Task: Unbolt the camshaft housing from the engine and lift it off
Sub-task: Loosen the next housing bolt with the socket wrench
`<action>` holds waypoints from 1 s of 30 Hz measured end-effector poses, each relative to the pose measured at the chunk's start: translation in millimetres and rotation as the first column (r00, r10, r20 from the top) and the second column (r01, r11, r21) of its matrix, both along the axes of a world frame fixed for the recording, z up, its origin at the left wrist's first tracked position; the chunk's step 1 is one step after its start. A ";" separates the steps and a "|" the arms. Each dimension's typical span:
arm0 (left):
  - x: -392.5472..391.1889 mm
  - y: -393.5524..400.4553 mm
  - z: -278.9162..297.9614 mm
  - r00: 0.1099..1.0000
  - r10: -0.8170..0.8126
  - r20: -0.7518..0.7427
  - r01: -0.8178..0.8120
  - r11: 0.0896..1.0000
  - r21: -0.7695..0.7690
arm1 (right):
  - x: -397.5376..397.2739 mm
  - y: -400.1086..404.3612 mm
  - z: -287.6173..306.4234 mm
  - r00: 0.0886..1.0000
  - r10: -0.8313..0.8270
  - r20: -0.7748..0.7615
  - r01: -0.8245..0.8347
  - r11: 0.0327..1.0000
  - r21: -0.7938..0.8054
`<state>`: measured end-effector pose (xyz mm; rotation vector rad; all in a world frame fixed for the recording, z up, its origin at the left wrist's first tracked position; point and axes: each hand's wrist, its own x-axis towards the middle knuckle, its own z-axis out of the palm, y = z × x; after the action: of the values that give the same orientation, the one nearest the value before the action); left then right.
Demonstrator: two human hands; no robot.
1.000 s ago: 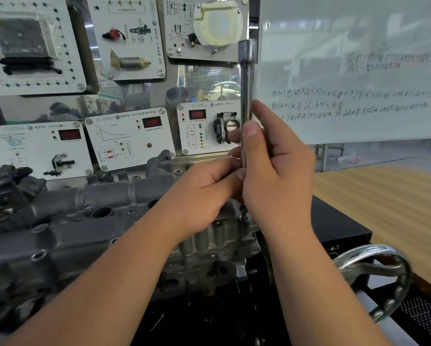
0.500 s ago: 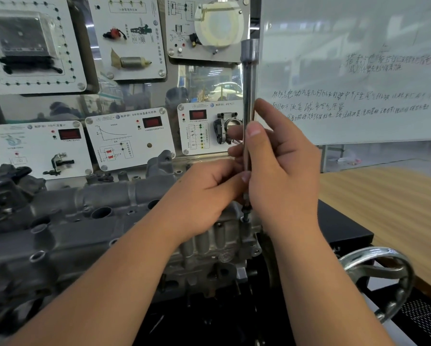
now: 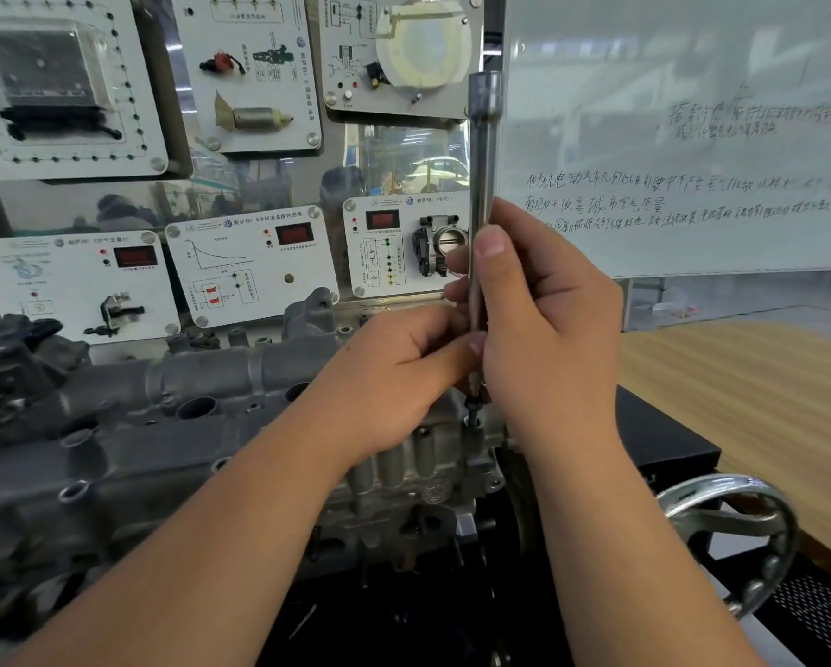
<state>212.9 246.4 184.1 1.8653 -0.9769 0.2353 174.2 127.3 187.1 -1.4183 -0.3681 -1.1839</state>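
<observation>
While my right hand (image 3: pixel 543 329) grips the long extension bar (image 3: pixel 481 195) upright, thumb laid along its shaft and fingers curled round it, my left hand (image 3: pixel 403 377) pinches the lower end of the same bar just beside the right palm. Both hands are therefore closed on the tool. Directly below them, the bar's tip sits on a small dark bolt (image 3: pixel 472 412) standing proud of the camshaft housing (image 3: pixel 172 426). That housing, a grey casting, runs from beneath my left hand away to the left and is seated on the engine (image 3: pixel 418 479), whose lighter ribbed end face shows under my wrists. To the right of my right forearm, lower down, is a chromed handwheel (image 3: pixel 731 536), and beyond it a wooden surface (image 3: pixel 741 377). Behind my hands stand white training panels (image 3: pixel 254 267) with red displays and mounted components; one carrying a throttle body (image 3: pixel 435 245) lies just left of the bar. Above and right of the right hand hangs a whiteboard (image 3: pixel 692 137) with handwriting.
</observation>
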 end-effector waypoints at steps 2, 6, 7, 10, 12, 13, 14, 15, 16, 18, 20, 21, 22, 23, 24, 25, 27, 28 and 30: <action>0.8 -0.2 -0.2 1.000 0.006 0.024 -0.006 1.000 0.015 | -1.8 1.9 0.3 1.000 -0.007 -0.001 0.007 1.000 -0.028; 2.1 0.9 -1.9 0.998 0.044 0.034 -0.044 0.999 0.001 | -4.5 5.6 -0.9 0.996 -0.086 0.014 0.087 0.994 -0.066; 1.5 1.3 -1.9 0.999 0.027 0.024 -0.027 1.000 -0.005 | -4.6 5.6 -1.2 0.995 -0.101 0.020 0.103 0.992 -0.078; -1.6 1.4 -0.2 1.000 -0.017 -0.015 0.017 1.000 -0.010 | -4.8 4.9 -1.3 0.996 -0.088 0.006 0.088 0.993 -0.073; -2.3 1.0 0.1 1.000 -0.007 0.000 0.007 1.000 0.017 | -4.8 3.7 -0.6 0.999 -0.040 -0.028 0.040 0.999 -0.008; -2.0 0.7 -0.2 1.000 0.005 0.015 -0.005 1.000 0.026 | -4.3 2.7 -0.9 0.999 -0.013 -0.035 0.013 1.000 0.015; -1.5 0.3 -0.7 0.999 0.015 0.029 -0.015 1.000 0.022 | -4.0 2.4 -0.7 0.999 0.005 -0.036 -0.004 1.000 0.027; -1.0 0.1 -1.1 0.999 0.019 0.038 -0.020 1.000 0.016 | -4.5 2.9 0.1 1.000 0.007 -0.030 -0.007 1.000 0.022; -0.4 -0.2 -1.3 0.999 0.022 0.041 -0.023 1.000 0.016 | -5.3 3.8 0.4 1.000 -0.001 -0.017 0.001 1.000 0.012; -0.2 -0.4 -1.3 0.999 0.021 0.039 -0.022 0.999 0.030 | -7.0 5.6 1.1 1.000 -0.021 0.014 0.021 1.000 -0.006; -0.4 0.5 -1.4 0.999 0.015 0.037 -0.016 1.000 0.026 | -8.6 6.5 2.0 0.997 -0.071 0.030 0.072 0.997 -0.037; -0.8 1.2 -1.4 0.999 0.014 0.037 -0.015 1.000 0.021 | -9.2 6.6 2.3 0.995 -0.097 0.034 0.099 0.994 -0.049; -1.3 1.9 -1.1 0.999 0.011 0.035 -0.012 1.000 0.014 | -9.6 6.6 2.6 0.994 -0.106 0.035 0.107 0.993 -0.057; -1.9 2.2 -0.7 1.000 0.006 0.027 -0.007 1.000 0.009 | -9.6 6.6 2.5 0.995 -0.099 0.033 0.101 0.993 -0.064; -2.0 2.1 -0.2 1.000 0.000 0.013 0.000 1.000 0.007 | -9.0 6.5 1.8 0.995 -0.092 0.029 0.093 0.993 -0.072; -2.1 1.9 0.0 1.000 -0.007 -0.003 0.007 1.000 0.008 | -8.1 6.4 1.0 0.995 -0.092 0.025 0.094 0.993 -0.077; -1.9 1.3 0.1 1.000 -0.012 -0.015 0.012 1.000 0.013 | -5.9 5.4 -0.1 0.995 -0.098 0.015 0.099 0.993 -0.064; -2.0 1.1 -0.4 1.000 -0.005 -0.004 0.005 1.000 0.014 | -5.0 4.5 -0.3 0.996 -0.094 0.008 0.094 0.994 -0.053; -2.6 0.5 -1.4 0.999 0.012 0.031 -0.012 1.000 0.004 | -4.2 3.2 -0.2 0.997 -0.076 -0.006 0.076 0.996 -0.049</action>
<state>210.3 246.9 182.7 1.8766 -0.9881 0.2699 169.9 130.5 186.9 -1.4901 -0.3421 -1.2375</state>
